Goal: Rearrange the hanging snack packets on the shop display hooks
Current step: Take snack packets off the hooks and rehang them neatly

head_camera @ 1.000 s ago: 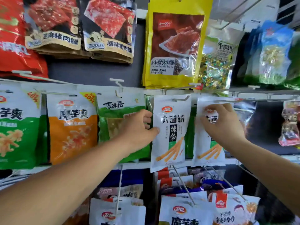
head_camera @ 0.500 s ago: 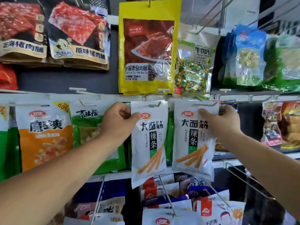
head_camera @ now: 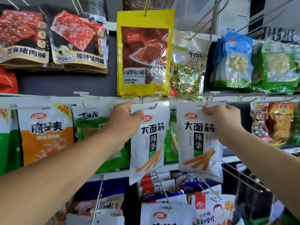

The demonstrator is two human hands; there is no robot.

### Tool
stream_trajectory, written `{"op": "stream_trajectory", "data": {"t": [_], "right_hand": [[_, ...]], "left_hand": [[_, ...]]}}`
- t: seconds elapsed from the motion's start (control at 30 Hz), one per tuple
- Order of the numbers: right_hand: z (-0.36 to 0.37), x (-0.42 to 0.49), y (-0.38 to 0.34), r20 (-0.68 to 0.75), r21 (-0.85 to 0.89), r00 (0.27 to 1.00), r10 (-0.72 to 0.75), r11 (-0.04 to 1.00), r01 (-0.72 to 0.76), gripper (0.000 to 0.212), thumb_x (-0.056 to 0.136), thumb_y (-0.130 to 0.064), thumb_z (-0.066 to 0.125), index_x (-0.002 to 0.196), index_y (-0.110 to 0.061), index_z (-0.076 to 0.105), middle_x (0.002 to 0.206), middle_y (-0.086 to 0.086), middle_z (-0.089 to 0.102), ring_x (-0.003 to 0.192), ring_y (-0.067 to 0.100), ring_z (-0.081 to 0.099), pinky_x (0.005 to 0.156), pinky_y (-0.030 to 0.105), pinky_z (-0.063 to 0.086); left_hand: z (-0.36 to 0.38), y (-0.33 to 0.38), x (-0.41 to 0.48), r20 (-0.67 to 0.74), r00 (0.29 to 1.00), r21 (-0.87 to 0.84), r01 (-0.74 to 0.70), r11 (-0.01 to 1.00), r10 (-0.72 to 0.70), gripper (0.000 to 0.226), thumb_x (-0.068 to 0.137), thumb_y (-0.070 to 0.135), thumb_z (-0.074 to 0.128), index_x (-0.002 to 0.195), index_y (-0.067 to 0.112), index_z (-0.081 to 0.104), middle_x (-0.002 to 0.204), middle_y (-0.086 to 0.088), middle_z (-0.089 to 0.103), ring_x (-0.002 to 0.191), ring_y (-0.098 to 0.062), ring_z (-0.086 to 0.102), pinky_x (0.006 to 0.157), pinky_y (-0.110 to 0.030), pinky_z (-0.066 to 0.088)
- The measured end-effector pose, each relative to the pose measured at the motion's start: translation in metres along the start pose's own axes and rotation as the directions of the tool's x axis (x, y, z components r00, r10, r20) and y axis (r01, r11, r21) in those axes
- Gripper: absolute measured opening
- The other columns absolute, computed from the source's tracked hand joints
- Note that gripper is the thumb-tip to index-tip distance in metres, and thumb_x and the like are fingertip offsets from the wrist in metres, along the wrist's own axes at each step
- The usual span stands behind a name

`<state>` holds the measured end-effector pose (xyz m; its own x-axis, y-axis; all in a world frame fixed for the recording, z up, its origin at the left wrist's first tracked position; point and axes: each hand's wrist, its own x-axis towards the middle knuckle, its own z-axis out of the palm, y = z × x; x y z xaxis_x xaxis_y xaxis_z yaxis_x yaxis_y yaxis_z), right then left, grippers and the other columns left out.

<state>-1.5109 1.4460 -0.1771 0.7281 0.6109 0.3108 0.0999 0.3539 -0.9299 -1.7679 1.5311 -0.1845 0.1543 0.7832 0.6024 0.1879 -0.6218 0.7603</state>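
Observation:
Two white snack packets with orange sticks printed on them hang side by side in the middle row. My left hand [head_camera: 125, 120] pinches the top left corner of the left white packet [head_camera: 147, 143], which hangs tilted on its hook [head_camera: 153, 106]. My right hand [head_camera: 225, 120] grips the top right edge of the right white packet [head_camera: 198, 140], fingers up at its hook [head_camera: 202, 106]. Green packets [head_camera: 170, 143] show in the gap behind them.
An orange packet [head_camera: 47, 135] and a green packet [head_camera: 90, 127] hang to the left. A yellow pouch [head_camera: 142, 52] and a candy bag [head_camera: 186, 65] hang above. Bare wire hooks [head_camera: 243, 176] jut out at lower right. More white packets [head_camera: 164, 213] hang below.
The view has shifted, so the shelf appears further left and lower. My right hand moved from covering the right packet's front to its top right edge. My left hand moved up to the left packet's corner.

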Motion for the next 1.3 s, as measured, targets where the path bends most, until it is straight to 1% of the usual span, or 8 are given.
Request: {"op": "stream_trajectory", "data": {"t": [0.2,0.4,0.57,0.7,0.9,1.07,1.23,1.3], "right_hand": [[-0.025,-0.034,-0.029,-0.03,0.055,0.996,-0.083,0.995,0.084,0.016,0.084,0.002,0.073,0.082,-0.009,0.061,0.079,0.015,0.07,0.07,0.037,0.072,0.068,0.051,0.063],[-0.012,-0.068,-0.037,0.154,-0.077,0.986,-0.067,0.994,0.079,0.007,0.09,-0.007,0.072,0.097,-0.006,0.069,0.078,0.014,0.073,0.049,0.024,0.07,0.045,0.036,0.058],[0.009,-0.092,-0.031,0.37,0.124,0.914,0.166,0.966,-0.226,0.028,0.092,-0.025,0.075,0.115,-0.008,0.074,0.11,0.013,0.081,0.081,0.03,0.079,0.064,0.043,0.064],[0.036,-0.12,-0.013,0.468,0.194,0.874,0.129,0.95,-0.244,0.049,0.094,-0.031,0.076,0.134,-0.006,0.064,0.116,0.015,0.08,0.09,0.03,0.082,0.066,0.044,0.066],[0.068,-0.158,0.006,0.411,0.138,0.91,-0.062,0.99,0.005,0.015,0.091,-0.01,0.079,0.103,-0.002,0.075,0.088,0.015,0.083,0.075,0.035,0.081,0.07,0.052,0.067],[0.086,-0.162,0.006,0.494,0.189,0.868,0.046,0.969,-0.159,0.013,0.095,-0.006,0.074,0.107,-0.001,0.072,0.091,0.018,0.082,0.072,0.032,0.08,0.064,0.05,0.067],[0.106,-0.157,0.013,0.6,0.114,0.786,0.146,0.957,-0.265,0.026,0.098,-0.024,0.072,0.114,-0.003,0.073,0.103,0.019,0.082,0.089,0.037,0.08,0.077,0.05,0.066],[0.109,-0.137,0.018,0.508,0.058,0.844,0.17,0.971,-0.231,0.035,0.101,-0.039,0.065,0.103,-0.006,0.075,0.094,0.015,0.082,0.083,0.032,0.078,0.077,0.042,0.062]], "left_hand": [[-0.017,0.027,-0.027,0.012,0.999,-0.05,-0.036,0.998,0.037,0.019,0.101,0.03,0.057,0.11,0.019,0.07,0.107,-0.004,0.077,0.103,-0.028,0.071,0.096,-0.048,0.057],[-0.015,0.057,-0.048,0.06,0.996,-0.082,-0.064,0.995,0.069,0.019,0.102,0.028,0.058,0.105,0.012,0.069,0.103,-0.013,0.077,0.098,-0.03,0.073,0.086,-0.044,0.059],[-0.02,0.033,-0.073,0.054,0.998,-0.011,-0.038,0.999,0.039,0.051,0.082,0.045,0.058,0.098,-0.003,0.064,0.08,-0.013,0.069,0.074,-0.026,0.07,0.067,-0.044,0.056],[-0.028,0.017,-0.084,-0.028,0.997,-0.089,0.071,0.994,-0.074,0.018,0.095,0.024,0.063,0.094,0.013,0.077,0.094,-0.006,0.081,0.091,-0.029,0.077,0.083,-0.054,0.063],[-0.046,0.001,-0.086,-0.075,0.987,-0.131,0.128,0.983,-0.139,0.012,0.099,0.02,0.066,0.095,0.026,0.076,0.093,0.004,0.081,0.089,-0.019,0.078,0.077,-0.036,0.065],[-0.075,-0.001,-0.082,0.001,0.98,-0.172,0.197,0.965,-0.2,0.04,0.085,0.036,0.082,0.118,0.021,0.065,0.107,0.003,0.076,0.096,-0.014,0.075,0.079,-0.033,0.061],[-0.09,-0.009,-0.085,0.022,0.985,-0.167,0.171,0.971,-0.17,0.019,0.093,0.03,0.074,0.109,0.021,0.076,0.099,0.008,0.082,0.093,-0.011,0.077,0.086,-0.033,0.059],[-0.097,-0.014,-0.085,-0.031,0.991,-0.081,0.127,0.989,-0.13,0.016,0.094,0.029,0.073,0.107,0.021,0.075,0.098,0.01,0.08,0.091,-0.006,0.074,0.08,-0.026,0.056]]}}
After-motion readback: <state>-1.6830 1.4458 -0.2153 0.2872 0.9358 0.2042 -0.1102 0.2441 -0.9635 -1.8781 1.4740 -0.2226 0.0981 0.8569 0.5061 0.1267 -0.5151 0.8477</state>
